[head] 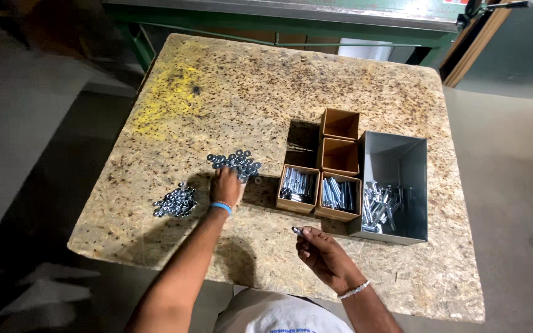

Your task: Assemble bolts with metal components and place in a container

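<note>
Speckled chipboard table (pixel 340 92), yellow paint smear at far left, grey concrete floor (pixel 26 123) around, green metal frame (pixel 279 21) behind. Left hand (pixel 225 186) laid fingers-down on washer pile (pixel 237 163). Small bolt (pixel 295 230) pinched in right hand (pixel 322 251), just before bolt-filled cardboard boxes (pixel 319 196).

Pile of nuts (pixel 175 202), four small cardboard boxes (pixel 339 124), grey metal bin (pixel 408 161), green-framed workbench (pixel 279 18)
</note>
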